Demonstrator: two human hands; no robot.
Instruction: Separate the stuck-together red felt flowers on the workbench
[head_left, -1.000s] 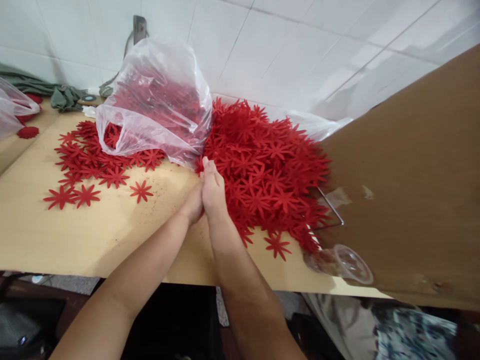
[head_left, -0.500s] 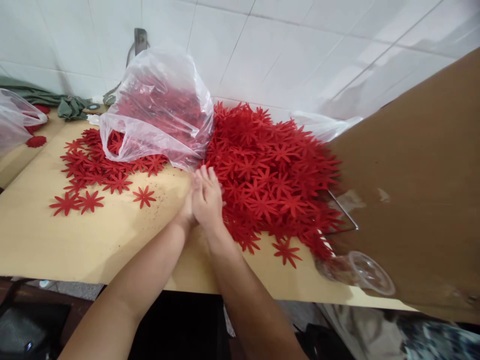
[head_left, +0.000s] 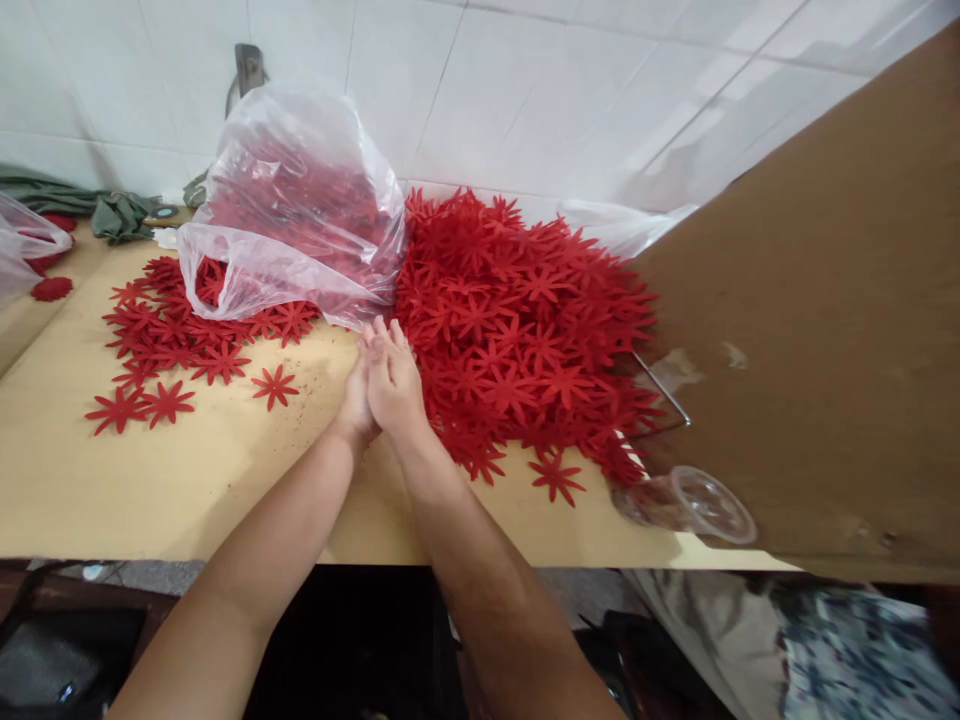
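My left hand [head_left: 357, 398] and my right hand [head_left: 395, 388] are pressed palm to palm above the table, fingers stretched out and pointing away from me. I see no object between them, though the space between the palms is hidden. Just to their right rises a large heap of red flower-shaped cutouts [head_left: 517, 330] with long narrow petals. Beyond my fingertips stands a clear plastic bag [head_left: 292, 270] filled with more red cutouts. A smaller pile of red cutouts [head_left: 172, 325] spreads at the left, and one single cutout [head_left: 274, 386] lies apart nearer my hands.
A big cardboard sheet [head_left: 810, 330] leans along the right side. In front of it a clear plastic cup [head_left: 690, 502] lies on its side by a bent metal wire [head_left: 664, 388]. White tiles back the table [head_left: 150, 500]. Green cloth [head_left: 120, 215] lies at the far left.
The view has shifted a little, so the things on the table sit slightly further left in it. My hands stay pressed together beside the heap.
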